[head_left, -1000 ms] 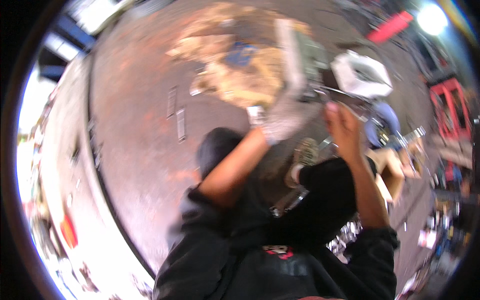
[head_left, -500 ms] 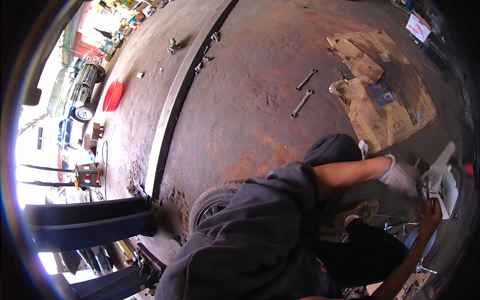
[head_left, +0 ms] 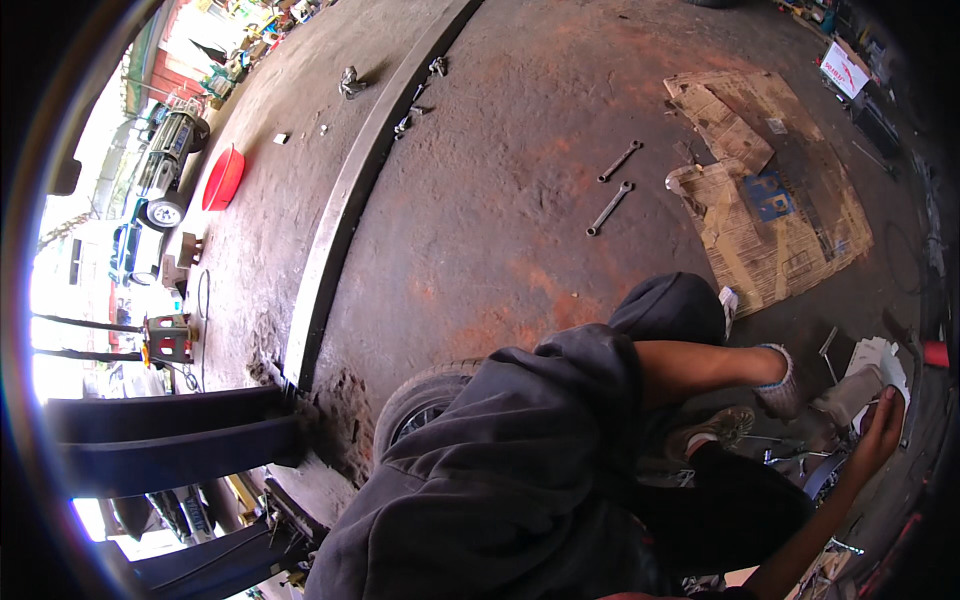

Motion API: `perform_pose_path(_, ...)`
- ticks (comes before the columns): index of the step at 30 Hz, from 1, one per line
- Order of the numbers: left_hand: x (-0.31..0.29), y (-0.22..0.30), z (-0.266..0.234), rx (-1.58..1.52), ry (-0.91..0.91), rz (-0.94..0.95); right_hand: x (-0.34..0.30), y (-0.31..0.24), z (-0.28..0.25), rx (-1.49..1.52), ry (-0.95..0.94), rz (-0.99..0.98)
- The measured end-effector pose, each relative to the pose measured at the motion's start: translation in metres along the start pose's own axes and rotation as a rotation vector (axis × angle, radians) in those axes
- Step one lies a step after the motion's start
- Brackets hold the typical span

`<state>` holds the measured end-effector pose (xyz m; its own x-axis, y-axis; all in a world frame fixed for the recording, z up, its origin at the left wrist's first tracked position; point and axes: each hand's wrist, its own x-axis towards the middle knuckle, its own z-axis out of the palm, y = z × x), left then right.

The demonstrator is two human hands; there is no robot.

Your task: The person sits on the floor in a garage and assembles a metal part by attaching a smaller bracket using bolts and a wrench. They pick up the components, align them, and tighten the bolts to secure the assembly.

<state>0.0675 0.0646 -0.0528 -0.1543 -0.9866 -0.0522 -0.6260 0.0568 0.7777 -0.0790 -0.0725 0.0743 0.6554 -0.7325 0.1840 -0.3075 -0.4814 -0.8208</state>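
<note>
You have a worn brown floor (head_left: 520,180) spread before you, blotched with rusty patches (head_left: 540,280), crossed on the left by a long metal strip (head_left: 343,215), with daylight (head_left: 90,285) glaring by a reddish wall (head_left: 172,75) far left and dark blue beams (head_left: 180,460) near left.

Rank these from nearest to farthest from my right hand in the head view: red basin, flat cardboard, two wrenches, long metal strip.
From the right hand:
1. Flat cardboard: upper right.
2. Two wrenches: left of the cardboard.
3. Long metal strip: left of the wrenches.
4. Red basin: left, past the strip.
</note>
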Motion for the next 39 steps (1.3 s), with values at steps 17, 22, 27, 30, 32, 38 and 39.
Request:
perform_pose_path(17,-0.052,0.018,-0.063,-1.083,0.306,-0.356,-0.102,-0.059,0.091,-0.52,-0.087,-0.849)
perform_pose_path(22,-0.071,0.047,-0.073,-0.981,0.432,-0.321,-0.075,-0.044,0.069,-0.028,0.003,-0.355)
perform_pose_path(27,-0.064,0.044,-0.072,-0.893,0.472,-0.188,-0.048,-0.012,0.019,0.423,0.065,0.151)
perform_pose_path(30,-0.078,0.055,-0.088,-1.364,0.411,-0.08,-0.026,0.041,-0.033,0.92,-0.107,0.186)
perform_pose_path(32,-0.081,0.054,-0.09,-1.435,0.499,-0.088,-0.038,0.04,-0.042,1.023,-0.19,0.096)
perform_pose_path(38,-0.091,0.06,-0.091,-1.245,0.594,-0.004,-0.086,-0.027,0.017,1.077,-0.22,0.119)
perform_pose_path(39,-0.086,0.057,-0.089,-1.234,0.581,0.022,-0.075,-0.032,0.023,1.104,-0.265,0.201)
